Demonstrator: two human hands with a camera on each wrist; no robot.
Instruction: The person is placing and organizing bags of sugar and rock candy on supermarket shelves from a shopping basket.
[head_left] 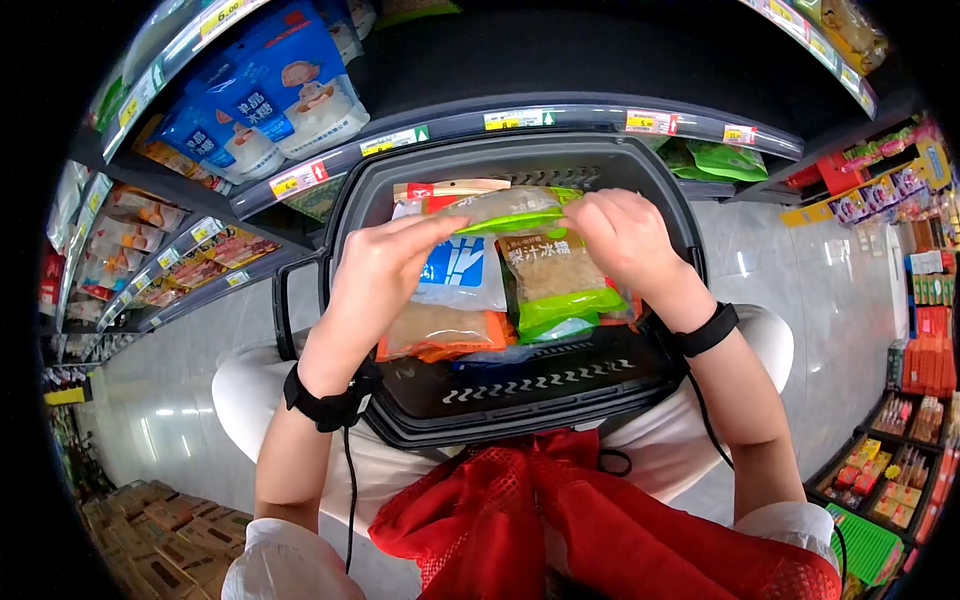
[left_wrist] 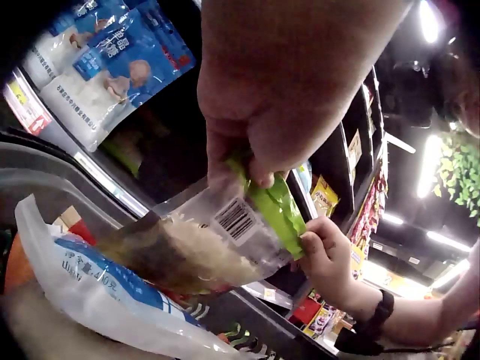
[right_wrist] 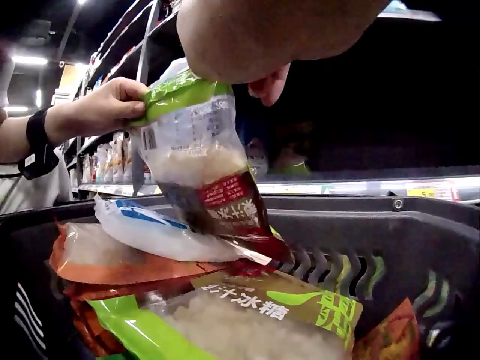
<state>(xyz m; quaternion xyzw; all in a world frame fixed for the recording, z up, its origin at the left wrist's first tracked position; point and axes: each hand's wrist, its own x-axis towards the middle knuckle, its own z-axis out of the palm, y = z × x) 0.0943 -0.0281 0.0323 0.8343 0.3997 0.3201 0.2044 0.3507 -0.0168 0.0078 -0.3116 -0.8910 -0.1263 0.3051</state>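
Note:
Both hands pinch the green edge of a clear bag of rock sugar (head_left: 510, 207), one near each corner. My left hand (head_left: 385, 265) holds the left corner and my right hand (head_left: 625, 245) the right. In the right wrist view the bag (right_wrist: 199, 142) hangs upright by this green edge, lumps settled low behind a dark red label. Its barcode faces the left wrist camera. Beneath it, inside a black basket (head_left: 490, 403), lie a blue and white bag (head_left: 455, 275), a brown and green rock sugar bag (head_left: 560, 272) and an orange-edged bag (head_left: 440, 330).
A shelf rail with price tags (head_left: 517, 120) runs just beyond the basket. Blue sugar bags (head_left: 290, 85) stand on the shelf at upper left, green packs (head_left: 715, 160) on the right. The basket sits between the person's knees (head_left: 765, 345). Cardboard boxes (head_left: 165, 540) lie at lower left.

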